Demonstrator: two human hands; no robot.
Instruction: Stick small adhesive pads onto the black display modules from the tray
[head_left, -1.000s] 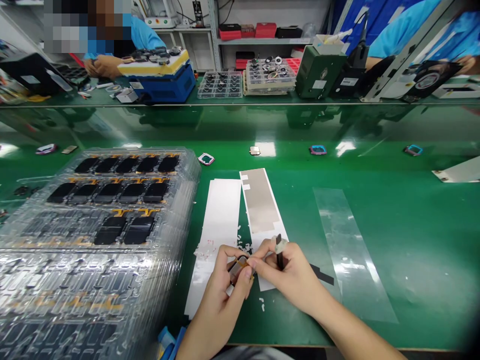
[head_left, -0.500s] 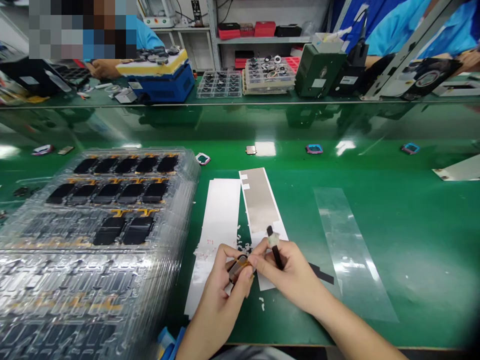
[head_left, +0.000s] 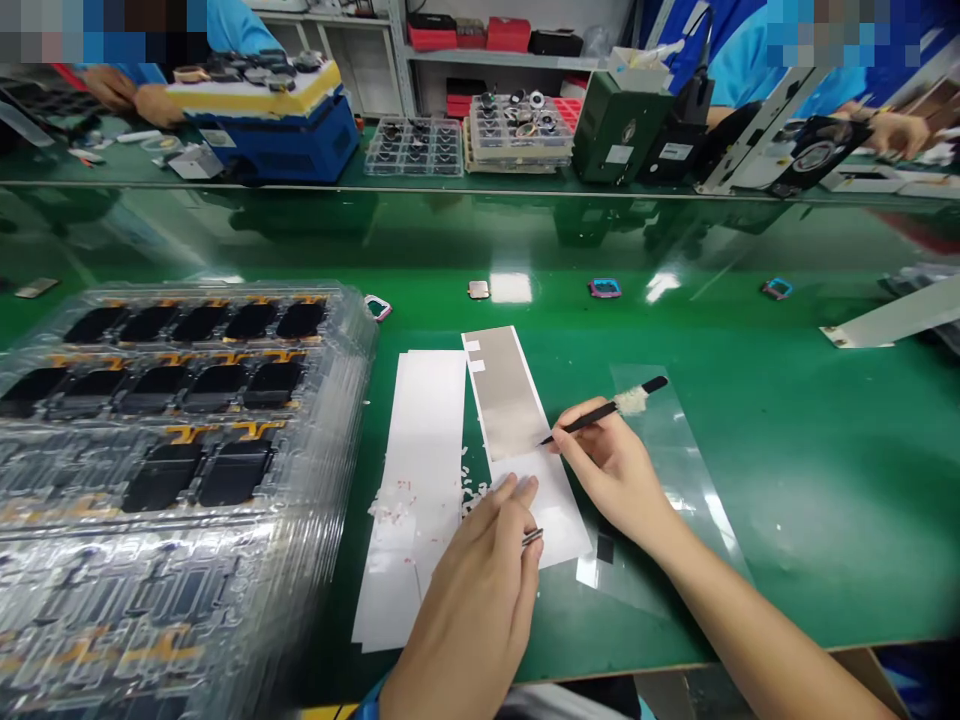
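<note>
Just beside the silver film [head_left: 504,395], right hand [head_left: 615,470] holds stylus [head_left: 585,421].

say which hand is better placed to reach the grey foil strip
Probably the right: the right hand holds a black pick with its tip just by the grey foil strip, while the left hand sits lower, holding a small metal piece.

We look across a glossy green workbench [head_left: 825,480] at a metal shelf [head_left: 495,60] against a white wall [head_left: 589,25], and bright light glares on the bench.
</note>
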